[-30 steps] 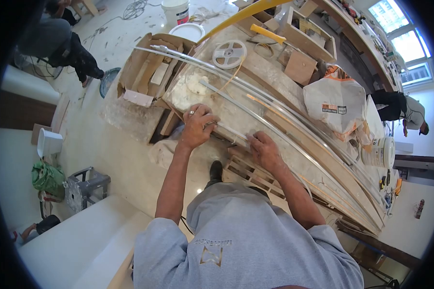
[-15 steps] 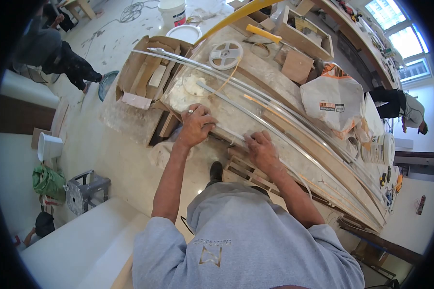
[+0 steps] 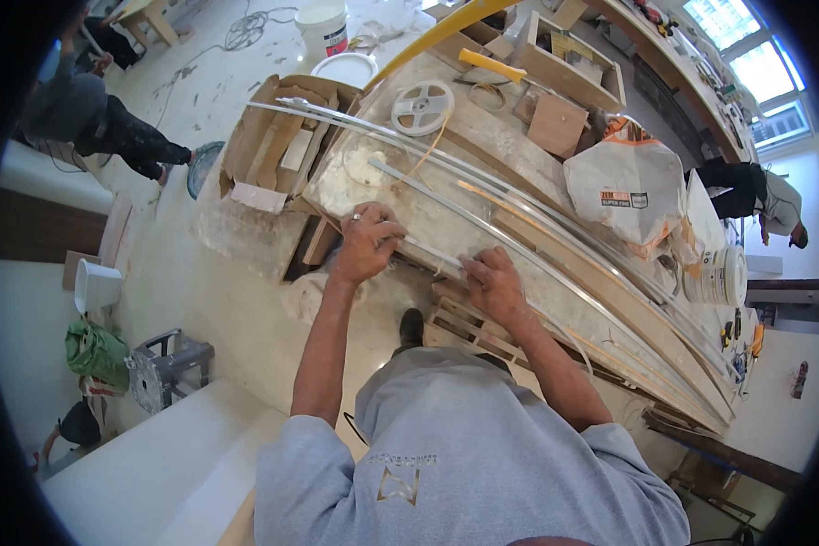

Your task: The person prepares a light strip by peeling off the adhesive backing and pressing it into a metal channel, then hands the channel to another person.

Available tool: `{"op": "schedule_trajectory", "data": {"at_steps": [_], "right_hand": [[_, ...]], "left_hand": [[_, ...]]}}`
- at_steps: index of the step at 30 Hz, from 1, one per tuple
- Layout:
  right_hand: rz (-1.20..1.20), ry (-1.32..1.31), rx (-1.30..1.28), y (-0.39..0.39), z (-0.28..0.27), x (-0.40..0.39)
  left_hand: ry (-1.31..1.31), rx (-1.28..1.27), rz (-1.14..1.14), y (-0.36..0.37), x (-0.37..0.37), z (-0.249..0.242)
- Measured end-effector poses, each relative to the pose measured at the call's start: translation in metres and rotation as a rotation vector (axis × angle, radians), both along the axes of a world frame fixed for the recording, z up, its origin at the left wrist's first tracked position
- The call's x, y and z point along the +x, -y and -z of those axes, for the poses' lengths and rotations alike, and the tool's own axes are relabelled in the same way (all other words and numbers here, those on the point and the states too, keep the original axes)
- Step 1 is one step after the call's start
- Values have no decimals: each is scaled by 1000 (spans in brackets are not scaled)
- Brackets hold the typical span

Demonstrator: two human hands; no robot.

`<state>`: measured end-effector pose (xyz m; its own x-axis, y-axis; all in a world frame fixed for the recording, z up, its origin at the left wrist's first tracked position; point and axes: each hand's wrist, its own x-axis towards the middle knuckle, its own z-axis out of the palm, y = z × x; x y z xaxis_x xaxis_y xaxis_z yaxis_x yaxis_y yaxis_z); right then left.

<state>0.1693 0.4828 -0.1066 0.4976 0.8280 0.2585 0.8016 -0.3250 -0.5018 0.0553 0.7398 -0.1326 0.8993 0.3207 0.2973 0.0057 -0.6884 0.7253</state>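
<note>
Along the near edge of the workbench [image 3: 337, 187], my left hand [image 3: 369, 244] and my right hand [image 3: 498, 284] are closed on a thin whitish strip [image 3: 435, 253]. The strip spans the gap between my hands and seems to run on past the right one. A ring is on one left finger. Just beyond my hands lies a slim metal profile [image 3: 473, 218], with longer pale profiles [image 3: 364, 127] stretching across the bench behind it. A white reel [image 3: 422, 107] with an orange-yellow tape stands farther back. My fingertips partly hide the strip.
A torn cardboard box [image 3: 268, 136] sits at the bench's left end. Behind are a yellow-handled tool [image 3: 493, 65], a wooden box [image 3: 573, 64], a white sack [image 3: 623, 182] and a bucket [image 3: 719, 278]. A pallet [image 3: 469, 323] is below. Other people are at left and right.
The view has shifted slightly. Both hands keep nearly the same place and grip on the strip. The person at the far left has shifted a little.
</note>
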Motion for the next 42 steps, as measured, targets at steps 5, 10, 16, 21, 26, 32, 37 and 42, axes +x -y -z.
{"op": "schedule_trajectory", "data": {"at_steps": [5,10,16,21,26,32,37,42], "right_hand": [[-2,-3,20,0,2,2],[9,2,12,-1,0,1],[-1,-4,-30,-1,2,1],[-16,-43,-65,3,6,1],[-110,-39,-12,1,8,1],[-93,77,48,-2,12,-2],[-107,40,10,1,13,-3],[-140,-5,10,5,13,-1]], "left_hand": [[-51,29,1,2,0,-2],[-70,61,37,0,2,-1],[-80,132,69,-1,2,-2],[-59,150,88,-1,1,-2],[-34,137,100,-3,1,-1],[-51,80,74,-2,0,-1],[-44,50,82,-4,-1,-1],[-39,40,78,-2,0,-3]]}}
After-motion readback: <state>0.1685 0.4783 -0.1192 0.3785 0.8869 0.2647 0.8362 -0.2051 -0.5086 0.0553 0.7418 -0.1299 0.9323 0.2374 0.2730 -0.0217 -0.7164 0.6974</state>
